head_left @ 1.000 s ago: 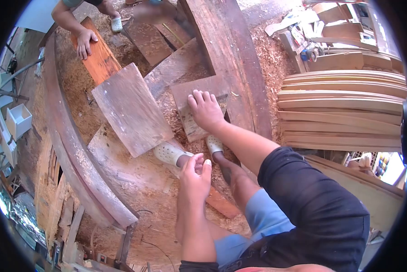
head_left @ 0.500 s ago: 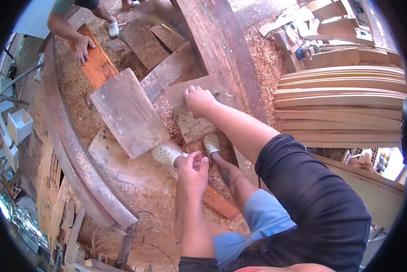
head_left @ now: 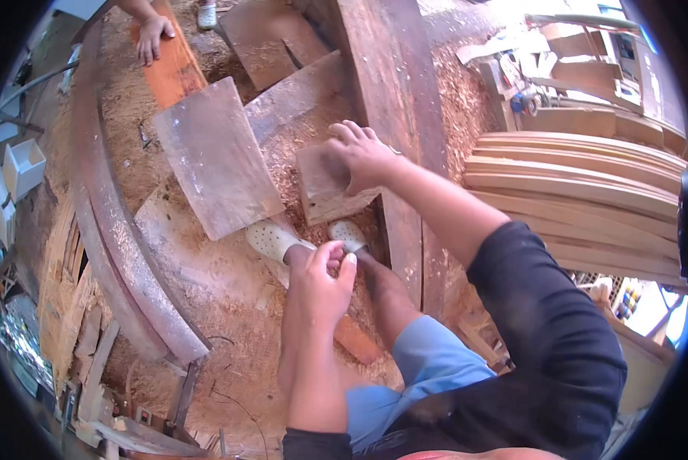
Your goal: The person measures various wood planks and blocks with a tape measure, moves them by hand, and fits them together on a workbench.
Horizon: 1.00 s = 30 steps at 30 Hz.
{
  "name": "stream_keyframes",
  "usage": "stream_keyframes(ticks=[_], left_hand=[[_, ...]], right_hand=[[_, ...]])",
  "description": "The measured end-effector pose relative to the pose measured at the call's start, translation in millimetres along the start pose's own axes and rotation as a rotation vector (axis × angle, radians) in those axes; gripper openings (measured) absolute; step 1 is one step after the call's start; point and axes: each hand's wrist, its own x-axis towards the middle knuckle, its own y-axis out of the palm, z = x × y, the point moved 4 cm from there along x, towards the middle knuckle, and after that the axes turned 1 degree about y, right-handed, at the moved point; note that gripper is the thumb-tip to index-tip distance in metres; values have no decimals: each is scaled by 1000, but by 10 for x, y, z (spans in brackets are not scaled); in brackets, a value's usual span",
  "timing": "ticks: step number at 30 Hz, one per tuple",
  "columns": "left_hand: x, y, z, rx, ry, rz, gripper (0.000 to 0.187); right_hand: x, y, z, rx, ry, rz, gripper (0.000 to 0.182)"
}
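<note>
- In the head view I have the wooden block (head_left: 321, 192) just beneath my right hand (head_left: 364, 162), its visible part reaching out to the left of the palm; how its long axis runs I cannot tell, as the hand covers one side
- My right hand is clearly the nearer one, fingers spread and thumb apart; whether the skin presses on the wood I cannot tell
- My left hand (head_left: 325, 285) hangs over the legs, loosely curled with nothing seen in it, and the block lies ahead of it, beyond the pale clogs (head_left: 269, 239)
- A wide board (head_left: 217, 161) lies left of the block, its long axis slanting from far left towards the clogs, flat, greyish and scuffed
- Beyond it I see an orange plank (head_left: 177, 77) with darker marks, and right of the block a thick, rough reddish-brown beam (head_left: 394, 100)
- Sawdust and curled shavings coat the floor (head_left: 221, 322); pale, gently bowed slats (head_left: 574, 184) lie stacked on the right
</note>
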Motion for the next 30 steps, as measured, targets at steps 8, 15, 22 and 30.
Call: stream_keyframes(ticks=[8,15,22,30], left_hand=[[-247,52,182,-27,-139,-44,34],[-475,140,144,-29,2,-216,36],[-1658,41,318,-458,118,-604,30],[-4791,-39,-210,-542,301,-710,33]], right_hand=[[-251,77,348,-84,78,372,139],[-735,95,743,56,56,270,130],[-1550,-249,1875,-51,49,65,112],[-3237,-1603,3076,-260,-50,132,130]])
